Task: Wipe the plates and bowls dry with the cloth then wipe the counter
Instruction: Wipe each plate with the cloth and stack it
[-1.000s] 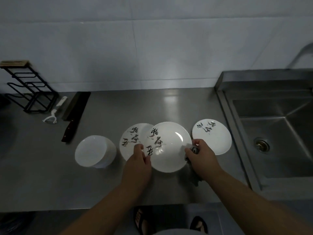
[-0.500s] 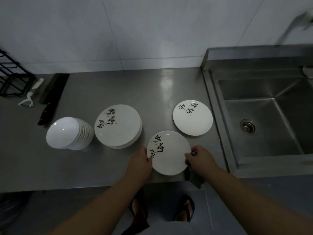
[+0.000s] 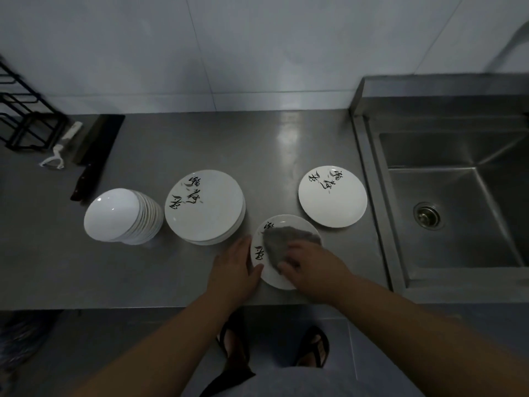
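Evidently the grey cloth (image 3: pixel 286 242) is pressed flat onto a small plate (image 3: pixel 282 277) by the right hand (image 3: pixel 312 267), whose fingers are spread over the cloth's near part and lie fairly straight; whether any edge of the cloth is pinched cannot be told. Just beside that hand, the plate's rim is steadied by the left hand (image 3: pixel 235 267), thumb against the near edge and fingers extended along the side, so that the plate is presumably kept from sliding on the steel counter (image 3: pixel 160 270) while it is rubbed. The plate is set at the counter's front edge, closest to the person, which keeps the wiping within easy reach.

Beyond the cloth and toward the sink (image 3: pixel 458 213), a single plate (image 3: pixel 332 196) is laid alone; it is judged to be a place for dried pieces, though dryness cannot be seen. On the opposite side of the held plate, a stack of plates (image 3: pixel 204 206) is kept, and further that way a tilted stack of bowls (image 3: pixel 123 214), apparently waiting their turn. Well away from the hands, near the wall, a knife (image 3: pixel 91 164), a white peeler (image 3: pixel 58 156) and a black rack (image 3: pixel 23 121) are left. The counter wipe is judged not yet begun.
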The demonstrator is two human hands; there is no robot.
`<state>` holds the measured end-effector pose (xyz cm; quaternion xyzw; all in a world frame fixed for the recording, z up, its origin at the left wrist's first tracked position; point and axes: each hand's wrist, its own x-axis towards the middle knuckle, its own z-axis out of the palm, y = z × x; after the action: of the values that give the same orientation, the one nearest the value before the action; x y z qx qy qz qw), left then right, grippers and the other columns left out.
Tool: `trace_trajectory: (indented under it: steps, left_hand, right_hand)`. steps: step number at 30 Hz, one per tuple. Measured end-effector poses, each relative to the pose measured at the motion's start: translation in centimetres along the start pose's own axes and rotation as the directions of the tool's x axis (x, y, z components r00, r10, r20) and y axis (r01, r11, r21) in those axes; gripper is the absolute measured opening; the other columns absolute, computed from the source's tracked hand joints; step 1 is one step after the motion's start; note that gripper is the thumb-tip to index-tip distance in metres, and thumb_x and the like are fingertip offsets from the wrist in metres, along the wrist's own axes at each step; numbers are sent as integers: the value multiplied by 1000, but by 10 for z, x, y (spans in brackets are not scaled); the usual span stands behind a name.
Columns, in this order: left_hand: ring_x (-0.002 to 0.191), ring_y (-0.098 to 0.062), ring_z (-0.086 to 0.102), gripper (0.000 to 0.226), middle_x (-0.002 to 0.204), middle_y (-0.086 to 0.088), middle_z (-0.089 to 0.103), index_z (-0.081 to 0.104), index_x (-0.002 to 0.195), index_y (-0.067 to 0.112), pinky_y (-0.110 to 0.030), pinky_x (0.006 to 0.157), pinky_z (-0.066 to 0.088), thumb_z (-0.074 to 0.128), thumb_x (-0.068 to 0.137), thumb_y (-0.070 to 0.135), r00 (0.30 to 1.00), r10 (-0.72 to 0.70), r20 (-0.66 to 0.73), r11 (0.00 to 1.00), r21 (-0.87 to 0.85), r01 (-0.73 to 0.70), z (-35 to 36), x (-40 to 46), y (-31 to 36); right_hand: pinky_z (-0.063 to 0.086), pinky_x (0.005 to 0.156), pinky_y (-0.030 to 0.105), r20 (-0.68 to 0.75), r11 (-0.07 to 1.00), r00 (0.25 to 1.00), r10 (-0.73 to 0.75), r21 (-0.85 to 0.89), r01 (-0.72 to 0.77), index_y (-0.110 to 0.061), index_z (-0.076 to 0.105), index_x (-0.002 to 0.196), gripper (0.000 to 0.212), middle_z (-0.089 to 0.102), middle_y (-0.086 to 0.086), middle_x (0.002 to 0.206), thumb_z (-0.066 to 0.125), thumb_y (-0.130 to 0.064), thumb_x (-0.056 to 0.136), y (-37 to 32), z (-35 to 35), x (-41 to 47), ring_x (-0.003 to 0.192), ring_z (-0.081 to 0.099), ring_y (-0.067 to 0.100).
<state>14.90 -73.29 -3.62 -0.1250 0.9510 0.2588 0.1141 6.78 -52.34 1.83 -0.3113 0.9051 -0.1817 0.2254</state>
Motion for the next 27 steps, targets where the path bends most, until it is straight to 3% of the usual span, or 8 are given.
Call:
trace_trajectory:
  steps: [4,8,11,15,18,21,24,27]
  left_hand:
    - [150,-23,32,84,167,-1,28,22,162,20,-44,120,26,33,91,64,997,74,35,992,101,-77,5,1,-10]
    - [155,-21,17,83,171,2,13,10,164,24,-46,122,16,25,91,63,990,115,84,980,156,-127,6,2,-12]
    - [157,-19,10,83,172,4,6,5,164,25,-47,124,10,14,91,64,985,129,110,975,165,-146,8,3,-14]
    - [157,-20,8,77,172,4,6,7,164,24,-51,124,11,26,98,59,984,142,112,976,148,-158,12,6,-20]
    - [158,-18,0,77,172,7,-1,1,164,26,-49,125,5,35,101,54,982,136,130,975,156,-156,14,7,-23]
    - [158,-18,-2,76,171,9,-4,-3,163,27,-48,125,3,37,103,53,983,132,127,973,171,-152,15,7,-21]
    - [158,-18,-3,78,171,11,-6,-5,163,28,-48,125,1,37,103,54,982,115,147,974,179,-141,15,8,-21]
    - [158,-17,-4,79,171,11,-7,-6,163,29,-48,125,1,38,103,55,983,108,150,975,176,-134,14,7,-20]
  right_hand:
    - [38,114,40,49,987,999,25,-159,-17,-15,62,135,77,55,12,145,21,-65,93,-3,28,0,132,51,30]
    - [2,127,49,100,969,992,83,-242,-57,-14,25,162,98,9,19,170,11,-79,90,-3,49,15,157,6,39]
    - [-8,126,52,112,958,987,111,-275,-77,-16,-1,165,113,-14,17,170,-10,-89,79,0,56,34,157,-16,36]
    - [-2,126,57,114,967,989,96,-248,-65,-18,2,165,108,-13,16,170,-5,-88,84,3,68,41,156,-18,37]
    - [4,126,59,209,942,971,-121,-285,178,-17,14,165,97,-4,14,171,17,-83,93,12,74,16,156,-12,37]
    - [-7,126,53,295,893,939,-177,-353,279,-16,1,164,101,-15,12,169,21,-84,92,28,57,-6,154,-22,34]
    - [-16,123,47,178,903,984,11,-424,66,-9,-9,162,108,-22,17,167,12,-83,87,40,37,5,152,-29,33]
    - [-13,126,48,86,915,987,135,-393,-91,-8,-18,159,109,-30,17,164,3,-83,83,37,36,25,150,-34,31]
